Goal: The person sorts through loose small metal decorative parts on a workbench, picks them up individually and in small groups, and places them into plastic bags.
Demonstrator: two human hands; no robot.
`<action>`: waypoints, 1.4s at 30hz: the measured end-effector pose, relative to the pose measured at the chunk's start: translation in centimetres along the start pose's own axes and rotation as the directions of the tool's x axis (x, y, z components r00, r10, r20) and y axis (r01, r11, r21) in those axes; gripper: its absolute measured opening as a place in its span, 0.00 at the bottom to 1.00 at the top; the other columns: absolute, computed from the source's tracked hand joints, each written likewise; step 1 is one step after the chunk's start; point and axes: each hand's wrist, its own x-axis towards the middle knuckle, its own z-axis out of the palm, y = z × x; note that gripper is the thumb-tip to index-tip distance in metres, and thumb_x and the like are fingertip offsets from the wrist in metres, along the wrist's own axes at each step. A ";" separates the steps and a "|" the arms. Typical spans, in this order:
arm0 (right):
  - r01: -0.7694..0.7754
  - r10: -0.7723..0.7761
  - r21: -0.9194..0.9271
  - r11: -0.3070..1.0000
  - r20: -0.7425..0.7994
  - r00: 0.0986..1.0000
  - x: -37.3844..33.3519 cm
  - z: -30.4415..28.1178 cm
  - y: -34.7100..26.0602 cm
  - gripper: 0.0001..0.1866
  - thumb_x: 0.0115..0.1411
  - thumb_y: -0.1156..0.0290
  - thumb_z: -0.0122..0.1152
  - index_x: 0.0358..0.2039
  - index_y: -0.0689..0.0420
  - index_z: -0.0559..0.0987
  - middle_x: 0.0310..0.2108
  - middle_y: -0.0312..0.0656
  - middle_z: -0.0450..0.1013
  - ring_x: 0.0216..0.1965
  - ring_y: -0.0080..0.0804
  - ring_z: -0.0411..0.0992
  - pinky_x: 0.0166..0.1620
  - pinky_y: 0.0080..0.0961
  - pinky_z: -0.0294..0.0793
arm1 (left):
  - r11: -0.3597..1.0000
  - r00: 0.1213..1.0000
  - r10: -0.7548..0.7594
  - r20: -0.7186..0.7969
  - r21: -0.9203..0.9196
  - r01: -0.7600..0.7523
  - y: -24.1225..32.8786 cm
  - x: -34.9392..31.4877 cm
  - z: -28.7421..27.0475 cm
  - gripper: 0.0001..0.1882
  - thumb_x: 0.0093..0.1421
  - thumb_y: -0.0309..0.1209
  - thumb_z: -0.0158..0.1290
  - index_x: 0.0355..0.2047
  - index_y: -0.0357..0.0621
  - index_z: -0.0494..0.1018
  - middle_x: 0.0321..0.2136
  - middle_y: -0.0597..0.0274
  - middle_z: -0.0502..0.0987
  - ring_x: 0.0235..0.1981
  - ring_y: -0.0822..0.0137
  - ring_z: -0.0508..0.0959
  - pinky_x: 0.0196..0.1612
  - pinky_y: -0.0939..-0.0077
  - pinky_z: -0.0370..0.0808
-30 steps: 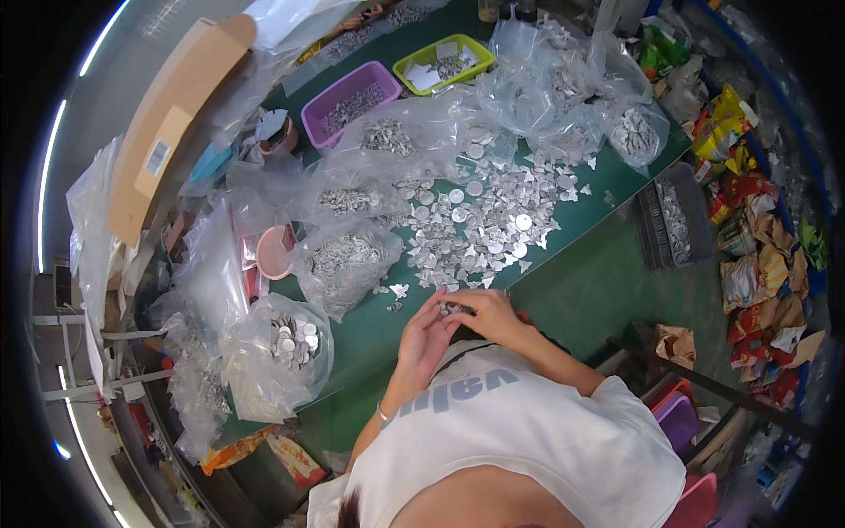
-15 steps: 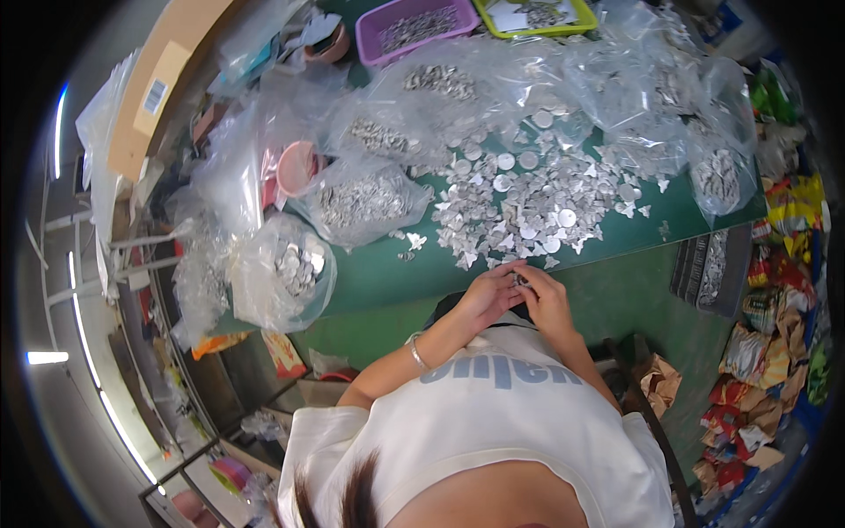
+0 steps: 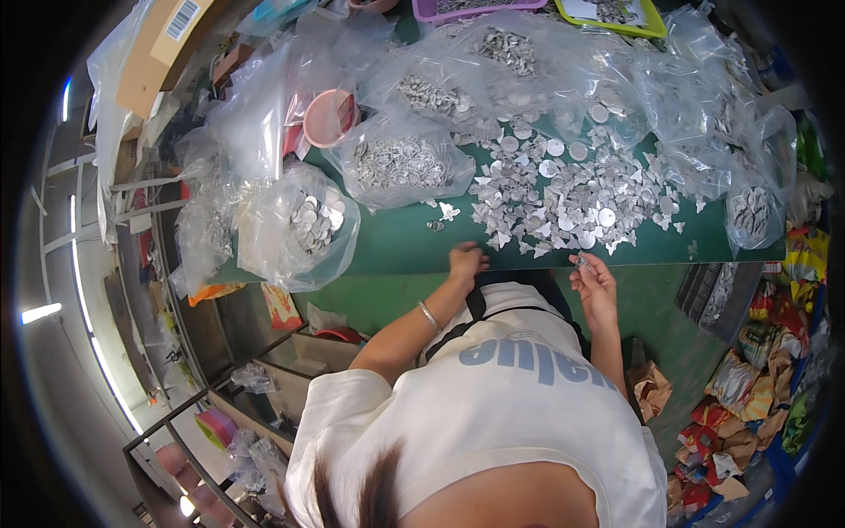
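Observation:
My right hand (image 3: 595,286) is raised just in front of the table's near edge, thumb and fingertips closed on a small silver metal piece (image 3: 582,260). My left hand (image 3: 468,262) is at the table edge further left, its fingers curled in; whether anything is inside them is hidden. Beyond both hands a wide heap of flat silver metal pieces (image 3: 563,195), some round and some irregular in outline, covers part of the green tabletop (image 3: 396,239). A few loose pieces (image 3: 448,211) lie left of the heap, beyond my left hand.
Clear plastic bags of metal pieces (image 3: 400,163) (image 3: 317,222) line the table's left and back. A pink cup (image 3: 328,118), a purple basket (image 3: 480,14) and a yellow-green tray (image 3: 651,26) stand among them. A dark crate (image 3: 717,295) sits below at right, near crumpled wrappers (image 3: 739,387).
My hands were together at the table edge and have moved apart, the left one leftward and the right one rightward with a small metal piece. The whole view has shifted a little.

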 end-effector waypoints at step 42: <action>0.604 -0.539 -0.018 0.796 -0.475 0.696 10.9 -20.8 -21.9 0.12 0.57 0.74 0.45 0.40 0.60 0.71 0.23 0.34 0.64 0.17 0.18 0.60 0.20 0.14 0.59 | 0.139 0.322 0.939 0.124 0.718 -0.682 0.6 -2.3 18.1 0.23 0.43 0.19 0.46 0.44 0.34 0.61 0.41 0.44 0.64 0.45 0.48 0.62 0.51 0.59 0.56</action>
